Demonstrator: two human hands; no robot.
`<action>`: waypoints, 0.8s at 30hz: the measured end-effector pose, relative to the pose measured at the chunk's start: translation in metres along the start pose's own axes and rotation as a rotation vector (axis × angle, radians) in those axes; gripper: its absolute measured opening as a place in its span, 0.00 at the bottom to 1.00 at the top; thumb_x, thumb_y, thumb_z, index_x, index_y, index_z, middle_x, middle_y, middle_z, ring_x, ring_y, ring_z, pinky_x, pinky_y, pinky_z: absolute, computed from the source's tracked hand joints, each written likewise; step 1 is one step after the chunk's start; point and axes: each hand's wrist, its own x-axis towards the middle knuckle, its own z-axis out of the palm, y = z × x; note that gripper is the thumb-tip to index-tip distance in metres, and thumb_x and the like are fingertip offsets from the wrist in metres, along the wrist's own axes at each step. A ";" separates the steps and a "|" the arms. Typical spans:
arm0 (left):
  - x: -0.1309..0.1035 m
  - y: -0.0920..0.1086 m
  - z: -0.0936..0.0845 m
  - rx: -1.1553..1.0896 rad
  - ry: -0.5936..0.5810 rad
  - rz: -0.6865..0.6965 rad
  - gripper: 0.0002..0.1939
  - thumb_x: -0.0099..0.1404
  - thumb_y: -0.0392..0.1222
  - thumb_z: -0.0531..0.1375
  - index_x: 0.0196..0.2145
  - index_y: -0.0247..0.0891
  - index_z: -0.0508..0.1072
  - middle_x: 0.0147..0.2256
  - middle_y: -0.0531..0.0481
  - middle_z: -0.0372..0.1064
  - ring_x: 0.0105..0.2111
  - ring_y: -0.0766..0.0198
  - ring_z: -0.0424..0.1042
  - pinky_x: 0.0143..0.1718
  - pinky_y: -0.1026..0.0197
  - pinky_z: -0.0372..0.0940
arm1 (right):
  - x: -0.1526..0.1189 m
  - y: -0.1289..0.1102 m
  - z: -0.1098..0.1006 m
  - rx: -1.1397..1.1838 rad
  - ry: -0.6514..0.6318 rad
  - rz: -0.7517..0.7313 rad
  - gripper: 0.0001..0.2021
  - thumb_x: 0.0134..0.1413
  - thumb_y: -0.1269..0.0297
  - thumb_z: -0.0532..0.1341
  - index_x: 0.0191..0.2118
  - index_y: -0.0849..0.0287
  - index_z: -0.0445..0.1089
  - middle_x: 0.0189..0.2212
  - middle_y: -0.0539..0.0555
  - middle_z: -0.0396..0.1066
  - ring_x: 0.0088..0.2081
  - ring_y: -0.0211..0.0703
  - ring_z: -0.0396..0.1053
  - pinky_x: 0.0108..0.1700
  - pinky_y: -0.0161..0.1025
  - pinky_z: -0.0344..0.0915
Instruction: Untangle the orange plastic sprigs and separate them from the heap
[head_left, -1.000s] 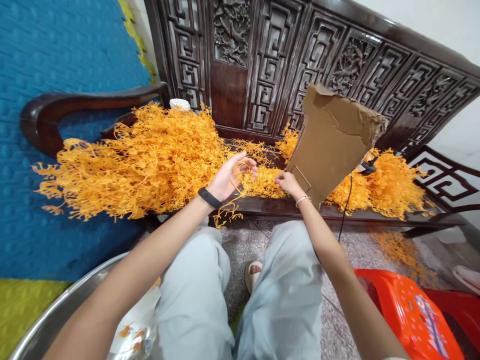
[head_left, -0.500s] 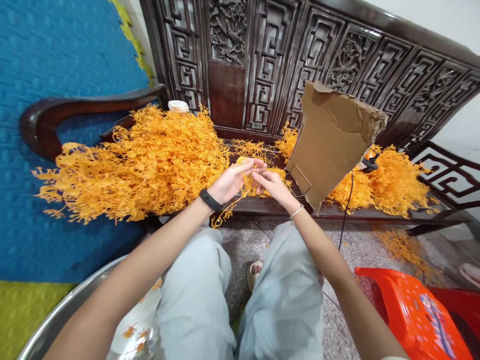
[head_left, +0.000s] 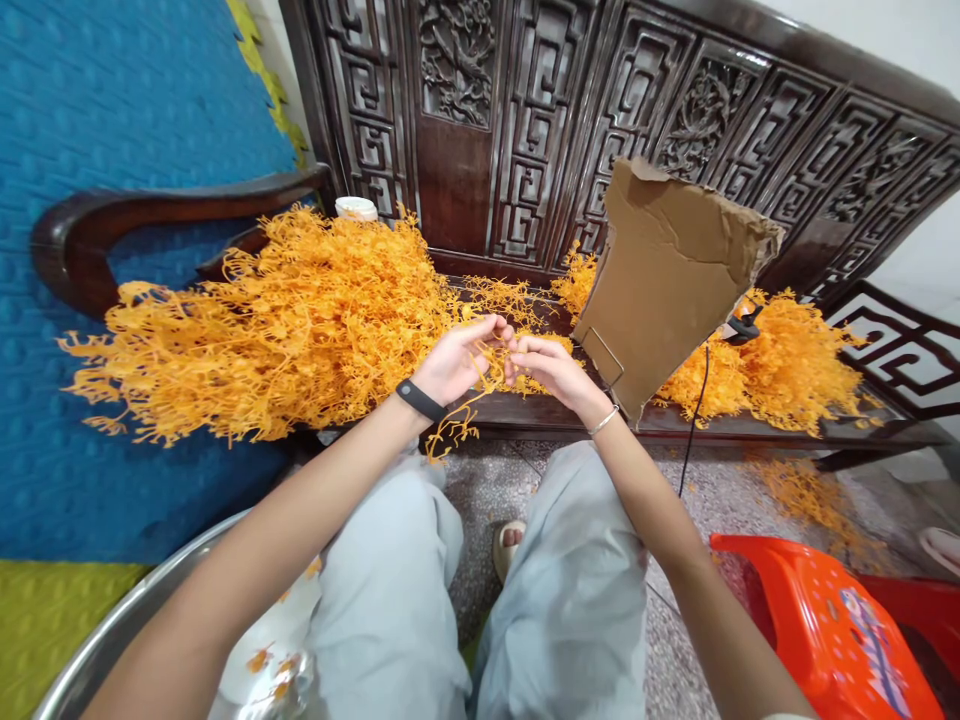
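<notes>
My left hand (head_left: pixel 461 358), with a black band at the wrist, has its fingers curled round a thin orange plastic sprig (head_left: pixel 454 428) whose branched end dangles below the palm. Close against its fingertips is my right hand (head_left: pixel 546 365), fingers bent and pinched together on the upper part of the same sprig. Just left of my hands spreads a big heap of orange plastic sprigs (head_left: pixel 322 330). Behind my hands, loose orange pieces (head_left: pixel 502 295) lie on the dark wooden bench (head_left: pixel 517 412). The exact grip of the right fingertips is partly hidden.
A brown cardboard sheet (head_left: pixel 660 290) leans up at the right, with another orange heap (head_left: pixel 799 365) and a black cable (head_left: pixel 694 420) behind it. A red plastic stool (head_left: pixel 847 625) stands lower right. A metal basin (head_left: pixel 97 640) is lower left. Carved bench back (head_left: pixel 517 150) rises ahead.
My two hands have shifted slightly, the left fingers curling further and the right fingers closing beside them. The dangling sprig has swung a little to the right.
</notes>
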 end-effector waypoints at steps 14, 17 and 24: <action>-0.008 0.002 0.011 -0.057 -0.044 -0.012 0.10 0.62 0.27 0.49 0.27 0.34 0.66 0.20 0.56 0.53 0.17 0.72 0.58 0.16 0.68 0.57 | -0.002 0.000 0.001 0.034 -0.092 -0.083 0.15 0.43 0.57 0.67 0.21 0.60 0.63 0.27 0.49 0.61 0.33 0.37 0.61 0.44 0.41 0.61; -0.006 0.001 0.012 -0.046 -0.046 -0.008 0.09 0.62 0.28 0.51 0.26 0.34 0.66 0.19 0.56 0.53 0.16 0.73 0.55 0.16 0.68 0.54 | -0.004 0.000 -0.001 -0.007 -0.120 -0.097 0.15 0.45 0.57 0.67 0.22 0.60 0.63 0.26 0.49 0.60 0.32 0.36 0.60 0.46 0.42 0.60; -0.006 0.008 0.011 -0.156 0.040 0.023 0.14 0.64 0.26 0.46 0.26 0.34 0.66 0.18 0.57 0.52 0.16 0.75 0.53 0.24 0.69 0.58 | -0.012 -0.010 -0.004 -0.032 -0.120 -0.130 0.19 0.43 0.51 0.66 0.21 0.59 0.61 0.37 0.53 0.64 0.42 0.42 0.65 0.49 0.46 0.62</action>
